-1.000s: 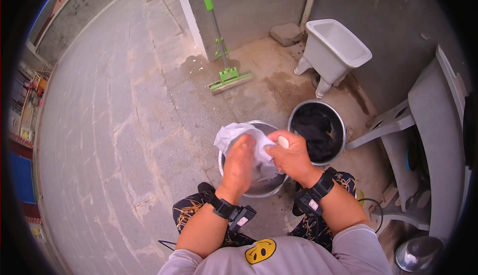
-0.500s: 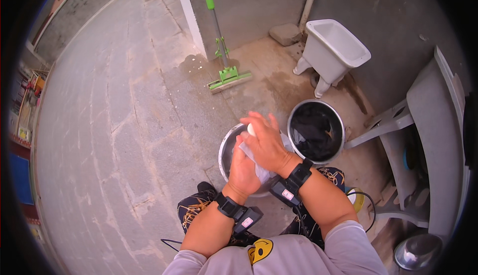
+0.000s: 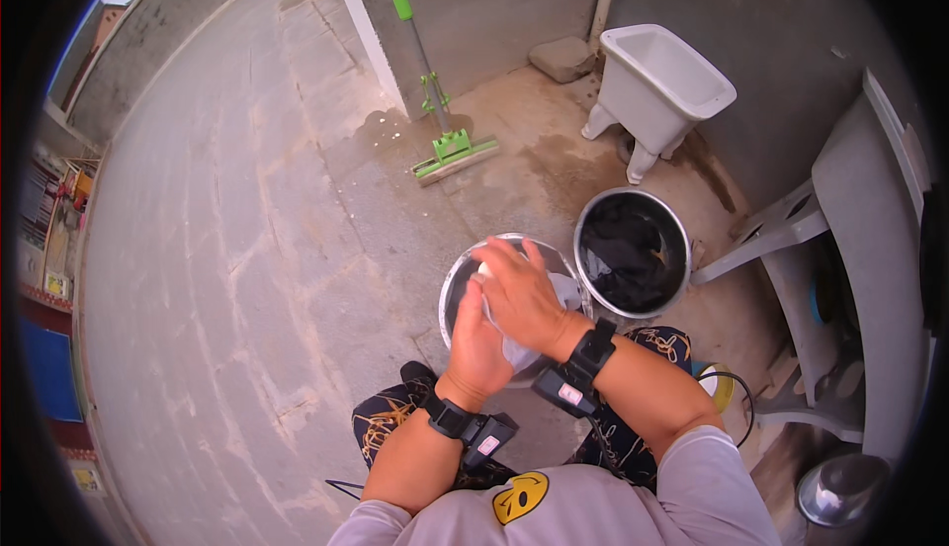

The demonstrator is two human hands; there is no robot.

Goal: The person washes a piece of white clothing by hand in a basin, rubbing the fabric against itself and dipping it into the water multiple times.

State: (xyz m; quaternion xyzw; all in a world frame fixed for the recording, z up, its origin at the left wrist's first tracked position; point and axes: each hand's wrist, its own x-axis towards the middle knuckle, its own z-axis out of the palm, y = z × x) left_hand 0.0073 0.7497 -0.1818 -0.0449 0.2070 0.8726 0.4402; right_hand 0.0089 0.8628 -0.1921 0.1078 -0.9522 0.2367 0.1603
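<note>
Crossing lower now, right hand over left hand

Both hands, left hand under right hand, press a white cloth over a steel basin; beside it (touching) a second basin holds dark laundry.

Counted things on the concrete yard floor

Two round metal basins: the near basin under two hands, left hand and right hand, which press one white cloth; the right basin holds dark laundry. Each wrist wears one black band, two in all. Far off stand one green mop, one white tub and one grey stone block.
</note>
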